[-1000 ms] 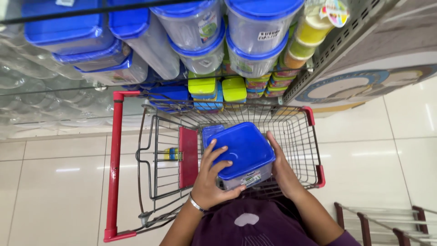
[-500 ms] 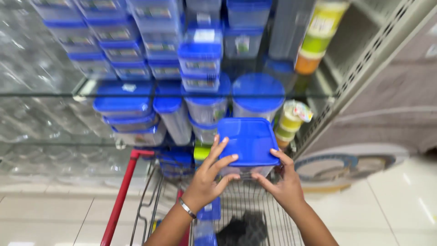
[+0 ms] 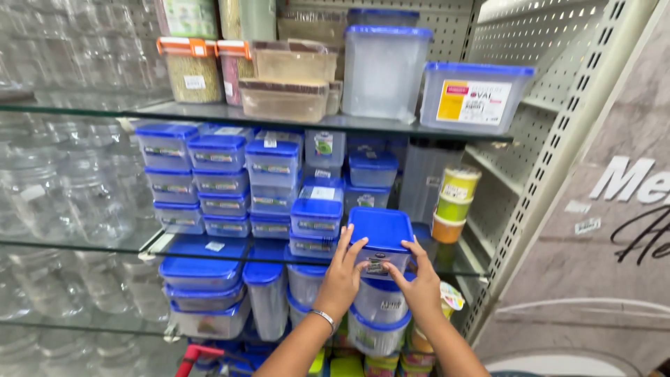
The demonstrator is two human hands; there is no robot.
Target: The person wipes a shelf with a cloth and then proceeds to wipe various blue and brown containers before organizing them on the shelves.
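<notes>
I hold a square clear container with a blue lid (image 3: 380, 237) in both hands, level with the middle glass shelf (image 3: 150, 246). My left hand (image 3: 343, 276), a bracelet on its wrist, grips the container's left side with fingers spread over the lid edge. My right hand (image 3: 421, 279) cups its right side and lower corner. The container sits next to a stack of small blue-lidded boxes (image 3: 315, 220) on that shelf.
Several stacks of blue-lidded boxes (image 3: 209, 181) fill the middle shelf. Tall clear tubs (image 3: 384, 70) and orange-lidded jars (image 3: 192, 70) stand on the top shelf. Glass jars (image 3: 63, 188) are at left, round containers (image 3: 377, 321) below, a red cart handle (image 3: 195, 352) at the bottom.
My hands lifted the blue-lidded container out of the red cart and carried it up to the middle shelf. The view tilted upward from the cart to the shelves.
</notes>
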